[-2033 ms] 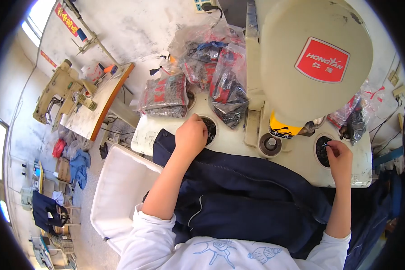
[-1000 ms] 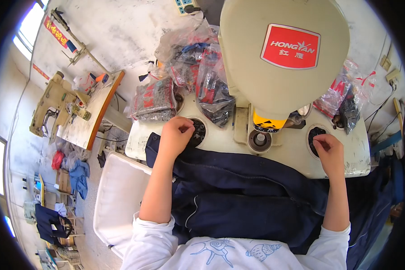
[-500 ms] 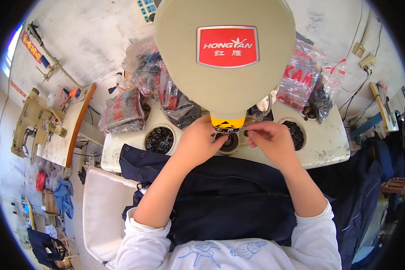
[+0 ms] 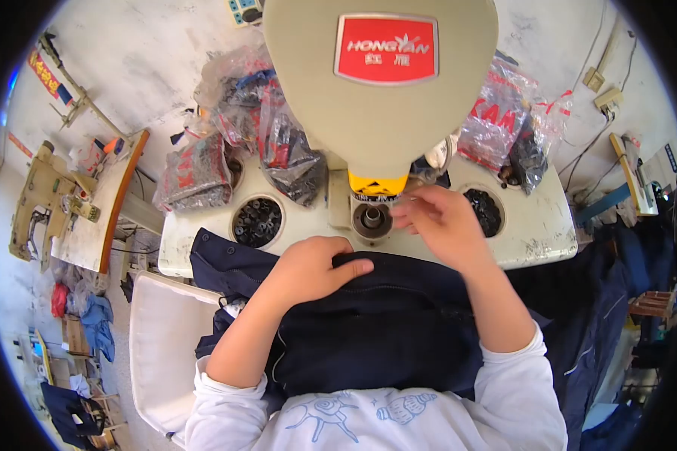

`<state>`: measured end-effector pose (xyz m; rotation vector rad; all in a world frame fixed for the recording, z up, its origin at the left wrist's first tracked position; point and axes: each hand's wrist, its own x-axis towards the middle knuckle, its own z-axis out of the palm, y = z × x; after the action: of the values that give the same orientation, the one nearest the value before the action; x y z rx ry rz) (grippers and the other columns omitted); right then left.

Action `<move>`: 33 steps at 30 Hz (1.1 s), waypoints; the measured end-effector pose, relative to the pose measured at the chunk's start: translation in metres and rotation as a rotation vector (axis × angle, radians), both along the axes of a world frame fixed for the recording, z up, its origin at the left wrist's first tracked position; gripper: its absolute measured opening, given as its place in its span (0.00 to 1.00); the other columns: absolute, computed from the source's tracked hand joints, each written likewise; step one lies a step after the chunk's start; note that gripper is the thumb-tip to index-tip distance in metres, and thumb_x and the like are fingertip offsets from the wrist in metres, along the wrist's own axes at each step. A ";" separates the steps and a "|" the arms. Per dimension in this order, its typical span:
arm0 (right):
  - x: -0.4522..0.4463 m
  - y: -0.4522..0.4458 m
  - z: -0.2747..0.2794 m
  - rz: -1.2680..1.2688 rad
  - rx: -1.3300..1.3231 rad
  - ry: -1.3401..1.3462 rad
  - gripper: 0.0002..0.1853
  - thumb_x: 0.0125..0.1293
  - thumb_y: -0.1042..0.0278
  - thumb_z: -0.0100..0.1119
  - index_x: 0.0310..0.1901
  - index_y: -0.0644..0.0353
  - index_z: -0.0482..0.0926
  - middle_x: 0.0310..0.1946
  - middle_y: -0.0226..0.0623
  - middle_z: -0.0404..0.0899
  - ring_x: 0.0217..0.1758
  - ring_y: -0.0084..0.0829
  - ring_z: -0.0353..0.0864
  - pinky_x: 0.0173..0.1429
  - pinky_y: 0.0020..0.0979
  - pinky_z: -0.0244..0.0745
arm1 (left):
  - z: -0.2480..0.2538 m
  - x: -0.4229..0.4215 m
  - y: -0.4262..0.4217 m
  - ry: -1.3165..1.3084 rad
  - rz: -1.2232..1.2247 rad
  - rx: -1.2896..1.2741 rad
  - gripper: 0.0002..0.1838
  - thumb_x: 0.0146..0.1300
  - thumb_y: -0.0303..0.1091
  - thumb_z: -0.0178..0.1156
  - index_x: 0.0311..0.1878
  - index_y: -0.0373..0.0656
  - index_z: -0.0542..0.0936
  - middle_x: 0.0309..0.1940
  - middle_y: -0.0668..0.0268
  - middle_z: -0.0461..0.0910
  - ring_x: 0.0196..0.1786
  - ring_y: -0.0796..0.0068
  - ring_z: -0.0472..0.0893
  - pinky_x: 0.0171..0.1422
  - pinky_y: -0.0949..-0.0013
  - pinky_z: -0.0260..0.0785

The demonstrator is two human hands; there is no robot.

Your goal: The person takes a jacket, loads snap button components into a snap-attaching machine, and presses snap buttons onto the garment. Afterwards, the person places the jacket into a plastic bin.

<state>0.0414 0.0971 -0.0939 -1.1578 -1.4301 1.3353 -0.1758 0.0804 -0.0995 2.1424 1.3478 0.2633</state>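
Note:
The snap press stands in front of me, its yellow guard above a round metal die. My right hand is beside the die, fingertips drawn together under the guard's right side; they are slightly blurred, and what they hold is hidden. My left hand grips the upper edge of a dark navy garment, thumb on top of the cloth. Several snap parts show along the garment's left corner. The garment lies across my lap and against the table front.
Dark snap parts fill a left bowl and a right bowl set in the white table. Plastic bags lie behind on the left, with more bags at right. A white bin stands to my left.
My left hand has dropped from the die down to the garment's edge. My right hand has moved slightly up and left toward the die; the small dark piece in its fingers no longer shows.

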 end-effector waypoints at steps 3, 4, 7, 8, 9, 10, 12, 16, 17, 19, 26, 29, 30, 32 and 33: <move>0.034 -0.030 0.003 0.278 0.224 -0.485 0.22 0.55 0.54 0.67 0.46 0.62 0.79 0.37 0.41 0.81 0.40 0.33 0.82 0.47 0.32 0.75 | 0.003 -0.014 -0.021 -0.223 -0.112 -0.092 0.16 0.53 0.40 0.69 0.33 0.37 0.78 0.24 0.59 0.76 0.27 0.67 0.75 0.33 0.67 0.66; 0.041 -0.041 0.001 0.373 0.146 -0.540 0.23 0.54 0.53 0.68 0.45 0.62 0.79 0.37 0.41 0.81 0.41 0.33 0.81 0.47 0.32 0.75 | 0.010 -0.023 -0.029 -0.286 -0.153 -0.142 0.16 0.52 0.39 0.70 0.32 0.37 0.77 0.23 0.60 0.76 0.27 0.68 0.75 0.33 0.67 0.66; 0.059 -0.067 -0.003 0.537 -0.023 -0.721 0.24 0.50 0.51 0.70 0.43 0.60 0.80 0.34 0.41 0.78 0.40 0.35 0.79 0.45 0.32 0.74 | 0.022 -0.068 -0.043 -0.386 -0.119 -0.037 0.19 0.46 0.39 0.75 0.29 0.37 0.76 0.19 0.65 0.72 0.23 0.75 0.71 0.28 0.71 0.62; 0.063 -0.075 -0.005 0.486 0.016 -0.706 0.24 0.50 0.51 0.70 0.43 0.60 0.80 0.34 0.41 0.78 0.39 0.35 0.79 0.45 0.33 0.74 | 0.024 -0.090 -0.044 -0.396 -0.074 -0.033 0.21 0.43 0.41 0.76 0.29 0.37 0.76 0.18 0.68 0.71 0.22 0.78 0.70 0.26 0.73 0.61; 0.066 -0.083 -0.007 0.436 0.063 -0.687 0.24 0.50 0.51 0.70 0.43 0.60 0.80 0.34 0.40 0.78 0.39 0.35 0.78 0.44 0.33 0.74 | 0.032 -0.111 -0.045 -0.389 0.009 -0.099 0.19 0.42 0.36 0.77 0.29 0.37 0.76 0.20 0.70 0.73 0.24 0.82 0.71 0.27 0.75 0.62; 0.068 -0.089 -0.008 0.387 0.115 -0.662 0.24 0.50 0.50 0.70 0.43 0.60 0.79 0.33 0.40 0.78 0.38 0.36 0.78 0.43 0.33 0.74 | 0.038 -0.132 -0.048 -0.374 0.095 -0.160 0.18 0.41 0.31 0.77 0.29 0.37 0.76 0.22 0.72 0.75 0.25 0.85 0.72 0.28 0.78 0.63; 0.064 -0.092 -0.003 0.382 0.194 -0.697 0.18 0.52 0.56 0.69 0.40 0.60 0.81 0.31 0.38 0.78 0.33 0.33 0.78 0.39 0.31 0.73 | 0.039 -0.176 -0.057 -0.486 0.217 -0.162 0.20 0.39 0.33 0.79 0.28 0.37 0.75 0.22 0.74 0.74 0.26 0.87 0.71 0.28 0.80 0.63; 0.039 -0.086 0.007 0.427 0.065 -0.589 0.09 0.56 0.65 0.65 0.36 0.60 0.82 0.29 0.38 0.78 0.31 0.33 0.79 0.36 0.30 0.73 | 0.023 -0.268 -0.066 -0.418 0.331 -0.061 0.22 0.39 0.39 0.78 0.28 0.37 0.75 0.23 0.75 0.74 0.25 0.86 0.71 0.28 0.78 0.62; 0.030 -0.084 0.010 0.433 0.091 -0.573 0.07 0.57 0.67 0.64 0.35 0.61 0.82 0.28 0.38 0.79 0.30 0.33 0.79 0.36 0.30 0.73 | 0.015 -0.280 -0.066 -0.349 0.346 -0.055 0.22 0.40 0.40 0.78 0.28 0.37 0.76 0.23 0.75 0.74 0.25 0.86 0.70 0.28 0.78 0.61; 0.020 -0.077 0.002 0.411 0.284 -0.501 0.05 0.60 0.70 0.59 0.34 0.62 0.81 0.28 0.39 0.79 0.31 0.36 0.80 0.37 0.33 0.73 | 0.007 -0.285 -0.063 -0.233 0.382 -0.119 0.18 0.43 0.37 0.75 0.28 0.36 0.77 0.22 0.74 0.73 0.25 0.85 0.70 0.29 0.76 0.61; 0.023 -0.093 -0.001 0.470 0.172 -1.135 0.14 0.56 0.59 0.65 0.37 0.59 0.77 0.32 0.40 0.78 0.38 0.42 0.79 0.41 0.38 0.73 | 0.021 -0.199 -0.029 0.104 0.194 -0.072 0.13 0.43 0.29 0.70 0.32 0.35 0.79 0.26 0.65 0.77 0.32 0.72 0.76 0.39 0.68 0.68; 0.042 -0.108 -0.025 0.274 0.297 -1.091 0.14 0.55 0.58 0.66 0.39 0.57 0.78 0.33 0.41 0.78 0.40 0.44 0.79 0.42 0.41 0.73 | 0.013 -0.157 -0.019 0.151 0.037 0.098 0.06 0.48 0.31 0.65 0.30 0.41 0.81 0.27 0.58 0.79 0.34 0.57 0.79 0.40 0.61 0.71; 0.047 -0.112 -0.030 0.190 0.391 -1.043 0.14 0.55 0.59 0.65 0.39 0.58 0.78 0.33 0.41 0.77 0.40 0.44 0.78 0.42 0.41 0.72 | 0.011 -0.138 -0.019 0.171 0.002 0.106 0.06 0.49 0.31 0.63 0.29 0.41 0.81 0.29 0.57 0.80 0.36 0.55 0.80 0.42 0.60 0.71; 0.053 -0.119 -0.051 0.286 0.183 -0.903 0.11 0.56 0.64 0.64 0.38 0.59 0.78 0.33 0.43 0.77 0.39 0.45 0.78 0.42 0.41 0.73 | 0.005 -0.083 -0.025 0.043 -0.182 0.146 0.06 0.51 0.33 0.62 0.29 0.40 0.80 0.31 0.56 0.80 0.39 0.54 0.80 0.43 0.58 0.71; 0.055 -0.120 -0.056 0.328 0.090 -0.828 0.10 0.56 0.66 0.63 0.38 0.60 0.78 0.33 0.44 0.77 0.39 0.46 0.78 0.42 0.41 0.73 | 0.002 -0.053 -0.033 0.029 -0.221 0.175 0.07 0.51 0.33 0.63 0.31 0.40 0.80 0.31 0.57 0.80 0.38 0.54 0.79 0.44 0.59 0.71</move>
<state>0.0963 -0.0228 -0.1495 -1.5531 -2.3221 1.0054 -0.2291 0.0476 -0.0977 2.4266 1.1259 0.2696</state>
